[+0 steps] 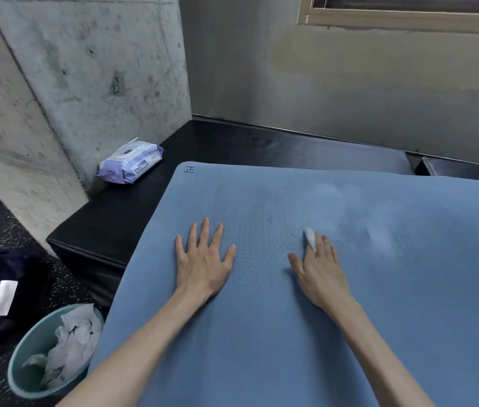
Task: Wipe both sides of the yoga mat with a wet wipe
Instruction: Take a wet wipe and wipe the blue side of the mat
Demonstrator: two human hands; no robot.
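The blue mat (261,333) is being spread flat over a black bench (120,218), and it is reaching past the right edge of the view. Its long way is being run from left to right, across the person.

The left hand (203,259) is being laid flat on the mat, with fingers straight and spread wide. Nothing is being held in it. The mat is being kept in place by it, it seems.

The right hand (320,271) is also being laid nearly flat, just to the right of the left one. A small white wipe (310,237) is being pressed onto the mat under its fingers. Only a bit of the wipe is being shown, at the fingertips.

A pale, cloudy patch is being seen to the right of the wipe, so that part is likely being wiped now. The rest of the mat lies to the right of the right hand, so that hand is the nearer one for the next stroke. A sweep along the long way is likely being called for.

The side now facing up is being cleaned. The other side is not being shown.

A wipe pack (131,164) is being kept on the bench by the wall. Used wipes are being held in a green bin (24,374) on the floor.
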